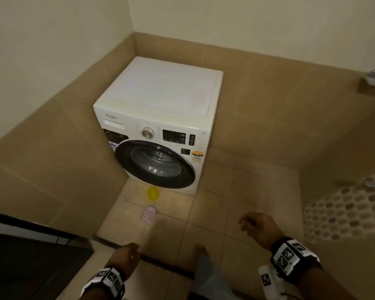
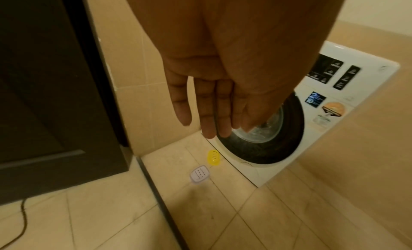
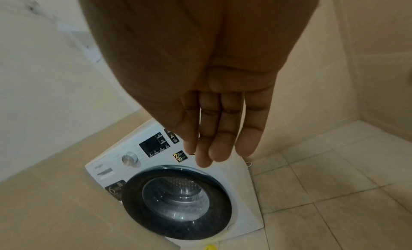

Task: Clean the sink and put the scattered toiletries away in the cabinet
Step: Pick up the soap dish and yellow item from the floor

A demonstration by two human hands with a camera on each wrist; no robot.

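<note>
- Toiletries on show are two small soap dishes on the tiled floor (image 1: 225,213), left of centre and in front of the washing machine (image 1: 160,100); no sink or cabinet is plainly in view, though something perforated at the right edge is too blurred to name.
- Left hand (image 1: 126,258) hangs low near a dark door (image 2: 44,95), fingers (image 2: 207,113) straight and side by side, holding nothing.
- Pink soap dish (image 1: 148,213) lies flat, nearer the person, well apart from both hands; its top is dotted with drain holes. It looks like thin, stiff, light plastic, possibly slick if wet. I judge the best hold to be a pinch across its two long edges, since the flat top offers little to grip.
- Yellow soap dish (image 1: 153,192) lies near it, just beside the machine's base below the round door. It looks equally light and rigid; its raised rim should take a thumb-and-finger pinch, approached from the open side facing the person.
- Right hand (image 1: 258,228) is held out above the floor on the right, fingers (image 3: 223,139) loosely extended and close together, holding nothing.
</note>
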